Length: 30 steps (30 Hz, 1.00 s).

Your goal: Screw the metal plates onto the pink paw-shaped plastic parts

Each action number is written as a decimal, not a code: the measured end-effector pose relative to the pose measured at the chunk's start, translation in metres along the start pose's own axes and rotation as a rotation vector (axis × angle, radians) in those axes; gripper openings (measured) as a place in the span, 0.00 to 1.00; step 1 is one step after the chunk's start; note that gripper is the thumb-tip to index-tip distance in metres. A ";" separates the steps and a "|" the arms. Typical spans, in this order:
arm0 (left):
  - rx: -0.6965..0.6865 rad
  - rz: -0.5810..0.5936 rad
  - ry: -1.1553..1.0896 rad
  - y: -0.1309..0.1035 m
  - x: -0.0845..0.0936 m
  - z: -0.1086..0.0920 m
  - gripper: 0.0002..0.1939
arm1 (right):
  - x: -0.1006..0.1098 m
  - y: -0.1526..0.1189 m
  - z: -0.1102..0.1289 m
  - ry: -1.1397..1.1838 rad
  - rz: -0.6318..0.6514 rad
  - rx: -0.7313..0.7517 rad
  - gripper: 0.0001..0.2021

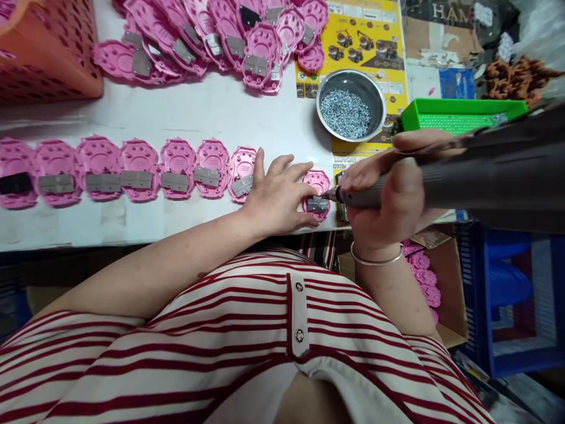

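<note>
My right hand (388,200) is wrapped round a dark electric screwdriver (477,176) lying nearly level, its tip over a pink plastic part (322,179) with a grey block (318,204) on it. My left hand (280,197) has its fingers spread; thumb and forefinger touch the left side of that part, steadying it against the white table (132,227). Left of this hand runs a row of several similar pink parts (213,159), most with grey blocks and the far left one with a black block (15,183). The hand partly covers the nearest one.
Behind are a metal bowl of small screws (346,112), a green tray (468,106), a heap of pink parts (260,50) and an orange basket (48,53). Yellow printed card (353,53) lies under the bowl. Below right stand a cardboard box (454,294) and blue crates (481,347).
</note>
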<state>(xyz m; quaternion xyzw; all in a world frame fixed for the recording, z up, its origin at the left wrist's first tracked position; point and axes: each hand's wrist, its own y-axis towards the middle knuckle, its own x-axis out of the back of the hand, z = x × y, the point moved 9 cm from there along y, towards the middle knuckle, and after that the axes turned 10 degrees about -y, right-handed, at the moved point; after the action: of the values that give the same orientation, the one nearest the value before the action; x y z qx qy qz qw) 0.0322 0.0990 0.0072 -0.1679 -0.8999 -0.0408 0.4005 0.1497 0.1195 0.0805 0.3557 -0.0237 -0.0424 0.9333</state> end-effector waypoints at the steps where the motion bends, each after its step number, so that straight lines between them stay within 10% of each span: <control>1: -0.010 0.002 -0.003 0.000 -0.001 0.000 0.23 | 0.005 0.003 0.012 0.053 -0.095 0.068 0.14; 5: -0.045 -0.071 -0.064 -0.001 0.004 0.000 0.31 | 0.008 0.012 0.028 0.183 -0.149 0.029 0.08; 14: -0.077 -0.174 -0.181 -0.009 0.012 -0.006 0.04 | -0.002 0.001 0.033 0.073 0.077 -0.387 0.21; 30: -0.131 -0.295 -0.179 -0.034 0.035 0.007 0.12 | 0.012 0.003 0.056 0.083 0.015 -0.352 0.15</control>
<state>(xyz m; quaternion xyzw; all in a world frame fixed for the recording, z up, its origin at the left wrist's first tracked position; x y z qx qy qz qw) -0.0056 0.0782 0.0306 -0.0625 -0.9421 -0.1425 0.2969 0.1574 0.0836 0.1241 0.1883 0.0202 -0.0244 0.9816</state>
